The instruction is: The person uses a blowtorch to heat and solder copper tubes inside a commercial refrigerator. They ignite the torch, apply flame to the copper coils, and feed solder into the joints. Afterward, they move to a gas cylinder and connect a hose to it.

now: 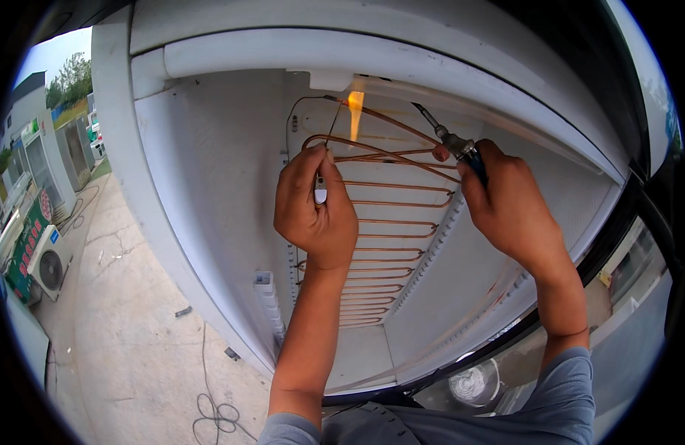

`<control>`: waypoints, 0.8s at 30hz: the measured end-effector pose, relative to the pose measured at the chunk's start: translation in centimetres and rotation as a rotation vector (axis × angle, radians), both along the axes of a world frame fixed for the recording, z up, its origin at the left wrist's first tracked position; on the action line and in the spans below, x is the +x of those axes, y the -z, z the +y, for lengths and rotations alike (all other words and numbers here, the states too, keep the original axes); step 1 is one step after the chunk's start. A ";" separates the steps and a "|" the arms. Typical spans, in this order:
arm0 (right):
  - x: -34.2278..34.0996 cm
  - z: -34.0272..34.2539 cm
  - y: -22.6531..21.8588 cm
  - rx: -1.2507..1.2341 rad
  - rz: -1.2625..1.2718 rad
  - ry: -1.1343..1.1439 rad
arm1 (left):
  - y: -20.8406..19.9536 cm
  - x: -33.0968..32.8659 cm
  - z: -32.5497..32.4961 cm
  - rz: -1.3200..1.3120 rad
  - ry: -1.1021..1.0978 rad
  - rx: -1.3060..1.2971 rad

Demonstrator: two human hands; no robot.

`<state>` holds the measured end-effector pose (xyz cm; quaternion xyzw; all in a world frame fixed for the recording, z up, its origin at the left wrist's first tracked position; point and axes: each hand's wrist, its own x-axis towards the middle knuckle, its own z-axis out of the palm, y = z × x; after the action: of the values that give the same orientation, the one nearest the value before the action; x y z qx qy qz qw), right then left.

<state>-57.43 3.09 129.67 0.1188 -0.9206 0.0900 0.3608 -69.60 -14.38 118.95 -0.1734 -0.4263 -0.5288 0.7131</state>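
My left hand (316, 211) is closed, pinching a thin dark rod (333, 126) between thumb and fingertips. The rod's upper end meets a copper pipe joint (343, 101) near the cabinet's top. A small white piece (320, 195) shows at the same fingers; its kind is unclear. Closed round a gas torch (454, 141) with a metal neck and dark handle is my right hand (509, 200). The torch nozzle points up and left towards the joint, where an orange flame (355, 115) shows. Below run the bent copper tubes (398, 202) of a coil.
A white refrigerator cabinet (209, 185) surrounds both hands, with slotted shelf rails (424, 256) inside. Outside on the left, concrete ground (146, 319) carries a loose cable (216, 415) and an air-conditioner outdoor unit (51, 259). A round white container (474, 382) stands lower right.
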 end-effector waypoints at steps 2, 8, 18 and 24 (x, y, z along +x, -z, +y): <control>-0.2 0.2 0.2 -0.004 -0.015 -0.013 | -0.1 0.0 0.0 -0.017 0.006 -0.001; -1.1 0.0 -0.2 -0.001 -0.044 -0.044 | -0.2 -0.4 0.0 -0.033 -0.004 -0.013; -1.8 0.0 -0.5 0.055 -0.066 -0.048 | -0.5 -0.4 0.2 -0.061 0.034 -0.019; -1.0 0.7 0.4 -0.034 -0.058 -0.032 | -1.8 0.9 -0.4 -0.019 -0.073 -0.023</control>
<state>-58.44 3.82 129.29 0.1247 -0.9271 0.1149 0.3342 -68.71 -14.82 120.76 -0.1609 -0.4450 -0.4990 0.7260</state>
